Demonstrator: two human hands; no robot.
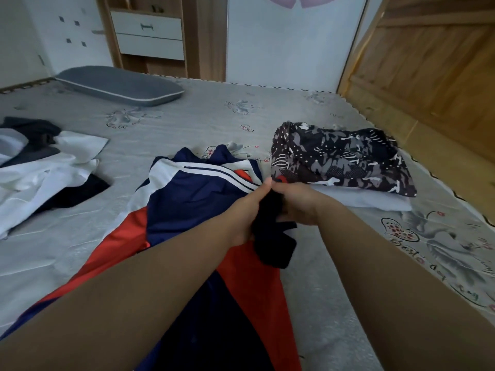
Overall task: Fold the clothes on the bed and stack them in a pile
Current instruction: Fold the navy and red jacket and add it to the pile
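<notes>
Your arms reach out together over the bed [187, 124]. Your left hand [247, 210] and right hand [296, 203] both grip a small black cloth [273, 236].

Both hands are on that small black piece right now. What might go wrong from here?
1. The small black garment is bunched between the left hand and right hand, so it may fold unevenly.
2. It hangs over the navy and red jacket and might drag it.
3. The patterned garment lies rumpled on the pile; adding more may topple it.
</notes>
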